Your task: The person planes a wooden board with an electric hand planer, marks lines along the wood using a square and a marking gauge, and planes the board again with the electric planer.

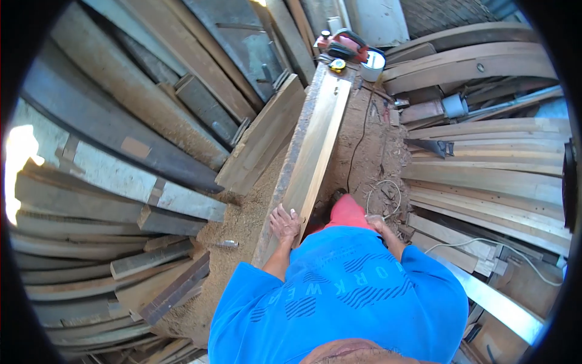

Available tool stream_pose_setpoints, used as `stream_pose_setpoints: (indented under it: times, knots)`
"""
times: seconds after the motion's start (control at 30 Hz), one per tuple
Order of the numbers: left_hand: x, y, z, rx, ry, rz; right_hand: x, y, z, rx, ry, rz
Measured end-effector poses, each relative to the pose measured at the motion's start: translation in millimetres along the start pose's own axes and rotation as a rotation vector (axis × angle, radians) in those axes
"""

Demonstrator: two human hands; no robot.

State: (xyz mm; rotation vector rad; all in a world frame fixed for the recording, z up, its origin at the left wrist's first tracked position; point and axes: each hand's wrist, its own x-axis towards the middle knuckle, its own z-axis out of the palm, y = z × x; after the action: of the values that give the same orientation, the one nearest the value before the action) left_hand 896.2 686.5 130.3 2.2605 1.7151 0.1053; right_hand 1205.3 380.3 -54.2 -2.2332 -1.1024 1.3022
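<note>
My left hand (284, 223) lies on the near end of a long pale wooden plank (315, 145), its fingers spread over the wood. The plank rests lengthwise on a narrow worn bench (295, 145). Beside my red-clothed leg (351, 211), my right hand (376, 222) has its fingers curled in; whatever they hold is hidden. A thin pale cord (399, 197) loops on the ground close to that hand. On the bench's far end are a red and black power planer (345, 45), a yellow tape measure (337, 65) and a white tub (372, 65).
Boards (170, 73) lean and lie stacked on the left, with more planks (485, 176) piled on the right. A handsaw (431, 146) lies on the right stack. Wood shavings (242, 224) cover the floor, and a dark cable (357, 142) runs beside the bench.
</note>
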Motion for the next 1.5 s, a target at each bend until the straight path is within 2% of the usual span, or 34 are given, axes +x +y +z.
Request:
stream_pose_setpoints:
  times: [0.07,0.17,0.27,0.4,0.5,0.53,0.57,0.6,0.63,0.67,0.7,0.73,0.77,0.83,0.87,0.93,1.03,1.13,1.23,1.33,1.37,1.47,1.5]
  knots:
    - [0.8,-1.8,-3.0,-0.022,-0.048,-0.014,2.3,-74.5,-55.1,-0.155,-0.096,0.224]
    - [9.5,-11.5,2.8,-0.067,-0.100,0.021,-2.4,-160.2,-109.5,-0.132,-0.071,0.167]
    - [23.8,-16.0,1.6,-0.183,-0.168,0.032,20.9,-186.3,-117.7,-0.193,-0.093,0.321]
    - [57.5,-2.7,17.6,-0.316,-0.171,0.089,43.0,-212.3,-125.6,-0.340,0.055,0.348]
    - [79.7,45.3,-2.8,-0.228,-0.277,0.076,94.9,-199.5,-151.7,0.210,-0.030,0.059]
    - [85.8,68.1,-12.6,-0.162,-0.298,0.089,96.0,-235.8,-173.6,0.730,-0.010,0.107]
    - [89.5,94.2,-22.5,-0.097,-0.321,0.102,96.7,-273.0,-210.0,0.877,-0.022,0.057]
    - [95.5,116.2,-23.9,-0.034,-0.346,0.113,99.9,-309.8,-247.3,0.873,0.049,-0.039]
    - [104.5,131.9,-15.3,-0.063,-0.402,0.107,102.3,-334.7,-288.6,0.842,0.083,-0.234]
    - [111.0,148.7,-5.9,-0.016,-0.397,0.083,100.6,-368.2,-332.8,0.790,0.199,-0.338]
    - [116.5,165.1,4.0,0.032,-0.394,0.059,104.2,-384.0,-378.9,0.800,0.208,-0.420]
    - [125.4,181.4,15.2,0.083,-0.390,0.038,85.6,-413.7,-425.6,0.834,0.292,-0.572]
    - [131.0,190.9,28.9,0.112,-0.322,0.029,67.6,-435.8,-470.8,0.711,0.431,-0.806]
    - [141.5,212.5,30.2,0.212,-0.393,-0.079,21.0,-463.2,-548.1,0.472,0.725,-0.990]
    - [152.0,219.9,25.2,0.216,-0.432,-0.118,7.0,-469.0,-578.1,0.459,0.892,-1.129]
    - [160.5,224.7,24.9,0.226,-0.489,-0.161,-25.0,-468.3,-636.4,0.437,0.984,-1.310]
    - [159.6,218.4,33.6,0.235,-0.521,-0.173,-78.7,-474.3,-672.1,0.362,1.010,-1.868]
    - [164.1,221.8,31.8,0.253,-0.576,-0.191,-109.7,-498.6,-678.4,0.548,1.049,-2.118]
    - [166.9,221.6,30.6,0.263,-0.613,-0.201,-75.0,-557.6,-669.1,0.811,0.950,-2.322]
    - [166.1,217.1,38.0,0.284,-0.582,-0.175,-79.4,-526.3,-688.9,0.304,1.292,-1.951]
    - [165.6,217.8,38.1,0.386,-0.567,-0.162,-71.2,-530.4,-695.0,0.170,1.289,-1.824]
    - [175.1,210.0,29.7,0.366,-0.604,-0.147,-114.9,-510.8,-719.6,-0.289,1.051,-1.583]
    - [180.3,199.0,21.3,0.335,-0.618,-0.157,-95.3,-523.8,-717.7,-0.284,1.039,-1.630]
